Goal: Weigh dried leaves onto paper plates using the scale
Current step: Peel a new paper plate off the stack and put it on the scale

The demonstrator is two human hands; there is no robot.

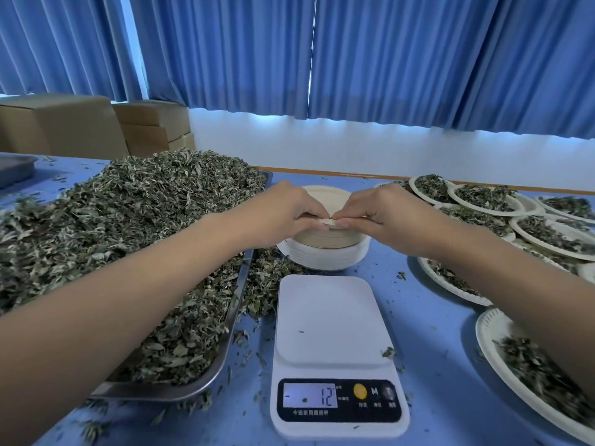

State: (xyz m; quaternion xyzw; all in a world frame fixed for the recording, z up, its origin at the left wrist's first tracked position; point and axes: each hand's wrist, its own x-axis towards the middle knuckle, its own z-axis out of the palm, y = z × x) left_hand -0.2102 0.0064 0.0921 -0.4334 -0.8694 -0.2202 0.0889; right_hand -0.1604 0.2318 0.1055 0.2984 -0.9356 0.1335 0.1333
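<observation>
Just behind the white digital kitchen scale (331, 317) sits a stack of round pale paper plates (325, 252), and both hands are on its top plate (325, 196). The left hand (283, 210) and the right hand (383, 210) meet at the plate's near rim, side by side and almost touching. The thumb and curled fingertips of each hand pinch that edge.

A leaf crumb or two lie on the scale's platform. Its lit display seems to read 12 with a dash before it, though the digits are soft.

Left of the scale, a shallow steel tray (225, 358) is heaped with grey-green dried leaves (145, 214). More leaves lie scattered between the tray's rim and the scale's left side. Right of the scale, well apart from it, lie white paper plates already carrying leaves (483, 201), overlapping one another.

Everything stands on a blue table (434, 349) littered with leaf bits. Far beyond the scale hang pleated blue curtains (386, 59). Brown cardboard boxes (64, 123) are stacked to the scale's far left.
</observation>
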